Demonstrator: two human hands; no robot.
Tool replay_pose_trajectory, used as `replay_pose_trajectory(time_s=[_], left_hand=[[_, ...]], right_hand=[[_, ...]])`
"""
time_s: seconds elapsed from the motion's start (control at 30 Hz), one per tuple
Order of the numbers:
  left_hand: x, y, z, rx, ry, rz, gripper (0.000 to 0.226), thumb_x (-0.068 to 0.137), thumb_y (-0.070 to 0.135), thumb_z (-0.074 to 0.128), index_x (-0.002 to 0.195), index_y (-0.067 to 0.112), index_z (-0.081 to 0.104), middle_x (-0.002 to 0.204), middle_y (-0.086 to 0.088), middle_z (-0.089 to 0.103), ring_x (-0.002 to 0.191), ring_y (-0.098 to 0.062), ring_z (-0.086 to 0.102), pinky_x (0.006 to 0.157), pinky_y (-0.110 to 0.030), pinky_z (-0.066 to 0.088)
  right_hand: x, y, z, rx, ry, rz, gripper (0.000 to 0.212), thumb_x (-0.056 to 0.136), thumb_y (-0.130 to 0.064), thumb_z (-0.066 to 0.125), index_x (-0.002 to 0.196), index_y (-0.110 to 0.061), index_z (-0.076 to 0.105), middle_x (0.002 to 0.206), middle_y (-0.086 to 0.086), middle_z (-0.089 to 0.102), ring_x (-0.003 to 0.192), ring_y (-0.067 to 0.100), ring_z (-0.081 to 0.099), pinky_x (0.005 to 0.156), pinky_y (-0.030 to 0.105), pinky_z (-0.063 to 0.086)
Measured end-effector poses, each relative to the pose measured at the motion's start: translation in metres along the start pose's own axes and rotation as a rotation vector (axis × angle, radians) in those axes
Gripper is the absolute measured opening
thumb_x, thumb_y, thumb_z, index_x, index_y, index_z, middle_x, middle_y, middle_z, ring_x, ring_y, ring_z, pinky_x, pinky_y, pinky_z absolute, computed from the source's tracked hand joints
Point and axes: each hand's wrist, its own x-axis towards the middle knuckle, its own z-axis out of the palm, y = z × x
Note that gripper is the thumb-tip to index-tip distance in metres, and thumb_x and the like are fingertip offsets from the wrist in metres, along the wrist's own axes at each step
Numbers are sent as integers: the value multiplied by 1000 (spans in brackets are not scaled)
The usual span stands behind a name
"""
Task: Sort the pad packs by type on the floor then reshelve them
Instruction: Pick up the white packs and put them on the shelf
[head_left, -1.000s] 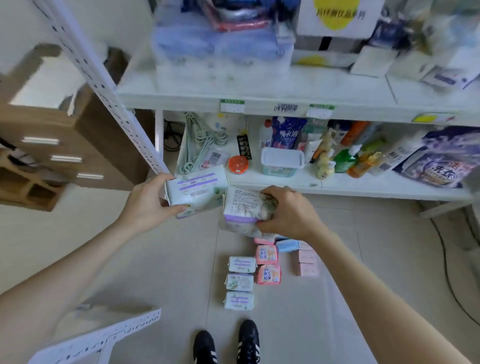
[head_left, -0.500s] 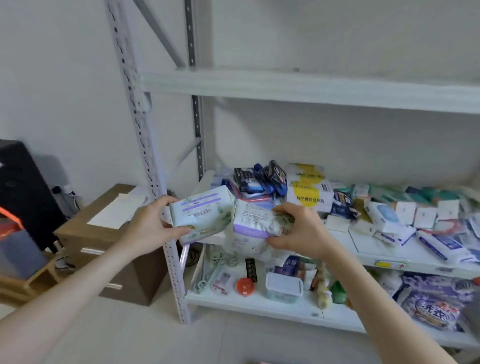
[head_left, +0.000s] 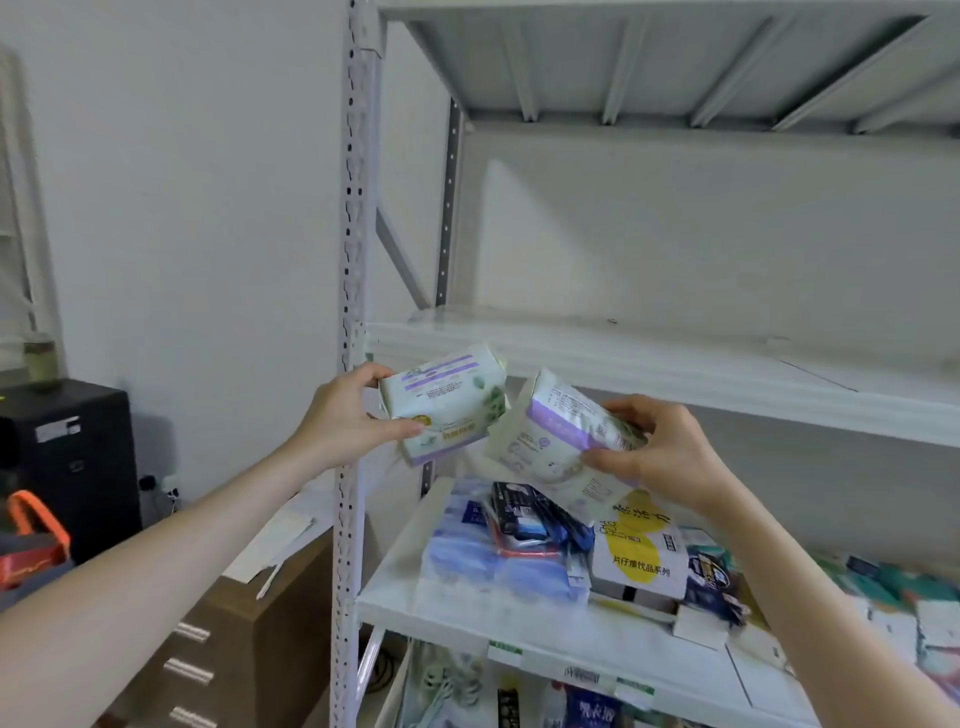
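Head view, white-and-purple pad packs gripped in left hand, right hand

Open room stretches across the middle shelf, under the top shelf; the post flanks its left, and piled goods crowd the lower shelf.

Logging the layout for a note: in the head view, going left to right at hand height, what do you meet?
First the black box → left hand → green-leaf pack that it grips → purple-banded pack → right hand gripping that one.
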Motion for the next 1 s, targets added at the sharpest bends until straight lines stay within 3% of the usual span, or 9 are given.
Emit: replay_pose_trajectory(time_s=[0.1,0.2,0.27,0.4,0.57,0.63,0.73,1.0], left_hand=[[24,13,-6,-23,35,22,61,60,32,91,112,23,60,114,7,64,109,-12,59,90,-33,52],[53,20,-13,-76,39,29,60,61,28,91,111,23,60,114,7,62,106,-9,59,68,-14,53],[75,21,-19,-114,33,42,58,61,24,91,110,23,60,115,5,61,98,-7,62,64,-17,56],[131,17,-36,-132,23,66,55,62,23,91,108,21,61,116,4,61,96,-14,67,74,-34,61],[211,12,-53,-109,-130,92,59,63,17,91,112,14,60,116,2,60,87,-23,72,71,-41,62],[240,12,-56,-64,-212,104,59,63,16,91,111,12,59,114,0,60,85,-27,73,71,-44,61],[276,15,-53,3,-317,127,56,63,15,91,109,11,59,113,-8,63,81,-29,73,72,-46,61],[338,-7,-8,-22,-363,96,49,62,14,91,99,16,58,102,-7,67,72,-24,73,70,-40,62]], right_hand=[[17,-10,-9,73,14,-17,45,64,-24,87,100,-28,61,96,-7,70,79,7,70,63,29,60],[39,-19,-11,110,46,-34,43,66,-18,87,101,-22,63,95,-3,71,75,5,70,57,22,56],[56,-23,-7,113,73,-45,42,65,-16,88,98,-23,63,93,-3,72,74,5,70,55,20,55],[95,-33,6,75,131,-62,43,62,-17,89,96,-26,64,92,-8,72,75,2,70,56,18,55],[142,-44,23,10,222,-67,46,60,-17,90,99,-26,65,92,-9,72,78,0,68,61,13,51],[159,-47,28,-13,246,-45,52,60,-18,90,106,-21,66,95,-6,72,86,6,68,71,24,55],[179,-49,33,-30,261,-13,55,60,-18,90,109,-17,67,97,-1,72,92,14,67,81,37,57],[243,-33,32,-104,183,-4,46,60,-14,89,101,-20,68,89,-5,73,80,10,70,74,30,58]])
